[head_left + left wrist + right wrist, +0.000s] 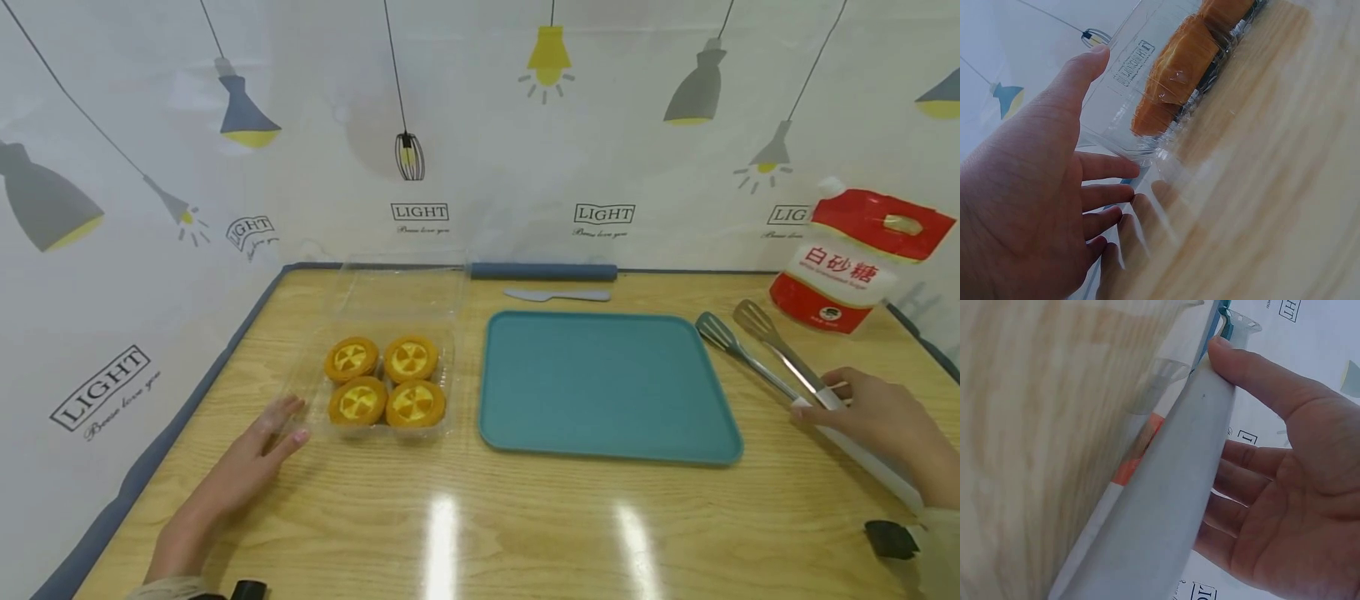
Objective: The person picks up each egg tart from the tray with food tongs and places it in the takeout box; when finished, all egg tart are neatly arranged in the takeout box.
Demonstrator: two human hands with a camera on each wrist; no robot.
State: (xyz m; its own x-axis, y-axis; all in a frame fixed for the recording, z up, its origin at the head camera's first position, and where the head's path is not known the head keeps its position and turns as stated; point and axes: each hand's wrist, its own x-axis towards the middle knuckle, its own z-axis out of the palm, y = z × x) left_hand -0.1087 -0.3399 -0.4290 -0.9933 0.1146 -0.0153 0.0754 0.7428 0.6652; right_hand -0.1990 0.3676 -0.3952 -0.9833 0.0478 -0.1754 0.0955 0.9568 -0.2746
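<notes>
Beside the left edge of an open clear plastic box (456, 333), my left hand (243, 467) has its fingers extended. In the left wrist view the fingertips (1127, 167) are close to the box's corner; whether they touch it is unclear. Several egg tarts (411, 360) with golden crusts and yellow tops sit inside the box, its lid raised behind. At the right, my right hand (881, 417) holds metal tongs (780, 379) with pale handles between thumb and fingers. Their slotted ends are spread apart, next to the tray's right edge. In the right wrist view a handle (1160, 481) partly hides the fingers.
A teal tray (600, 387) lies mid-table. Behind it are a grey plastic knife (558, 295) and a dark blue roll (543, 272) along the back edge. A red-and-white sugar pouch (847, 271) stands at the back right. Printed sheeting (480, 108) rises behind the table.
</notes>
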